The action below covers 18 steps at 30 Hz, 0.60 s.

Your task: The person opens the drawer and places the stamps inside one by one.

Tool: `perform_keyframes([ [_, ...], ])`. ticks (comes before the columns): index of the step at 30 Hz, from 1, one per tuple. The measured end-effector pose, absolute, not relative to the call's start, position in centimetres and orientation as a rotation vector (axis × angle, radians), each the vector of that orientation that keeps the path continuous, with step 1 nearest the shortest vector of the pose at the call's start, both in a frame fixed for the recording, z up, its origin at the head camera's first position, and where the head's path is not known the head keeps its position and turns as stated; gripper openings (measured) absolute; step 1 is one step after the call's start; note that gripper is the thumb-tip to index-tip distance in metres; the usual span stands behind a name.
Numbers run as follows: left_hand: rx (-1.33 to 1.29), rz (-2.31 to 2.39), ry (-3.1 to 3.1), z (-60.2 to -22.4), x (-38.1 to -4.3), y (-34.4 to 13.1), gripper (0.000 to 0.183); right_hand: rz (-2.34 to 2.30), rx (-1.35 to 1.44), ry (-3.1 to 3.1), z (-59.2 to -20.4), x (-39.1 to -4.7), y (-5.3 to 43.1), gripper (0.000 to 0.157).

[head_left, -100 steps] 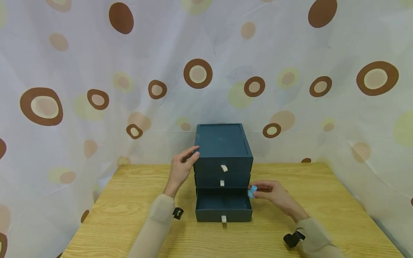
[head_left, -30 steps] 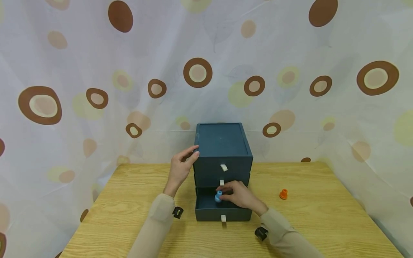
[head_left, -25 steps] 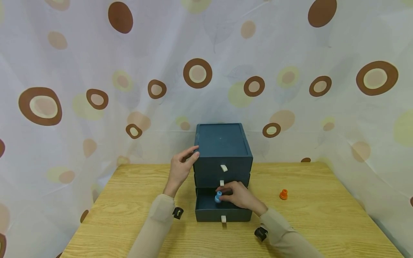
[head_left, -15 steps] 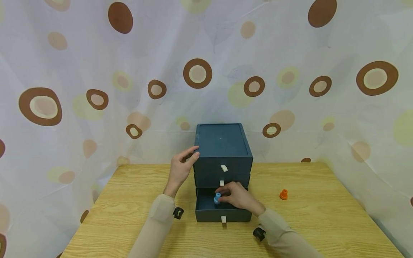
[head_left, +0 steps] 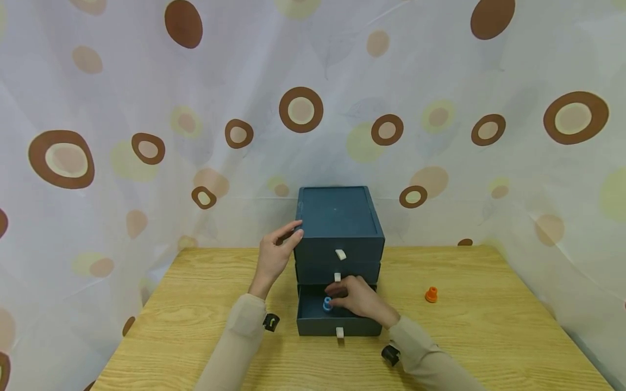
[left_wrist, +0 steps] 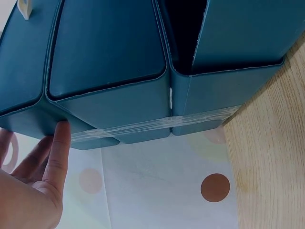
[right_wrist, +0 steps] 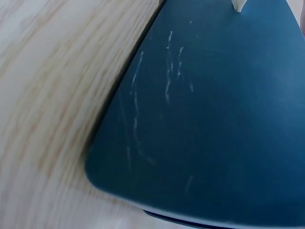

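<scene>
Three stacked dark blue drawers form a small cabinet point(head_left: 339, 212) on the table. Its bottom drawer point(head_left: 323, 327) is pulled out. My left hand point(head_left: 273, 258) rests against the cabinet's upper left side; in the left wrist view its straight fingers point(left_wrist: 58, 155) touch the side wall. Inside the bottom drawer stands a small light blue stepped piece point(head_left: 327, 305), narrow at the top and wide at the base. My right hand point(head_left: 361, 298) reaches over that drawer, thumb tip beside the piece and fingers spread above it. The right wrist view shows a scratched drawer front point(right_wrist: 190, 119) but no fingers.
An orange piece point(head_left: 431, 295) of like shape stands on the wooden table point(head_left: 479, 326), right of the cabinet. White pull tabs mark the drawer fronts. Clear tape point(left_wrist: 157, 122) runs along the cabinet's side. A patterned curtain point(head_left: 332, 54) hangs behind.
My right hand has carried the blue piece from the cabinet's right side into the bottom drawer, and the piece now sits lower, below the fingers. My left hand has stayed in place.
</scene>
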<state>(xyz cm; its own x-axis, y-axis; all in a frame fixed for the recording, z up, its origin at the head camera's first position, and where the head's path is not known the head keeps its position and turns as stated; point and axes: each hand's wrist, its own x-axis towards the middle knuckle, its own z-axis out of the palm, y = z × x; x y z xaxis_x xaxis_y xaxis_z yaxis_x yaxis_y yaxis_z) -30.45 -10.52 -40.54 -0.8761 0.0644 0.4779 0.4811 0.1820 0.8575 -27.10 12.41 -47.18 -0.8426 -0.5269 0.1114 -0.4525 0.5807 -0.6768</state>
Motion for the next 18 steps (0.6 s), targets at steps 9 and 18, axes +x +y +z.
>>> perform_keyframes([
  [9, -0.525, -1.773, -2.14, -40.6, -30.5, -10.4, 0.035, -1.122, -0.854, 2.745, -47.0, -26.9, 13.4, 0.022],
  [18, -0.499, -1.765, -2.181, -38.8, -28.9, -10.3, 0.036, -1.253, -0.901, 2.68, -46.2, -26.7, 15.2, 0.02],
])
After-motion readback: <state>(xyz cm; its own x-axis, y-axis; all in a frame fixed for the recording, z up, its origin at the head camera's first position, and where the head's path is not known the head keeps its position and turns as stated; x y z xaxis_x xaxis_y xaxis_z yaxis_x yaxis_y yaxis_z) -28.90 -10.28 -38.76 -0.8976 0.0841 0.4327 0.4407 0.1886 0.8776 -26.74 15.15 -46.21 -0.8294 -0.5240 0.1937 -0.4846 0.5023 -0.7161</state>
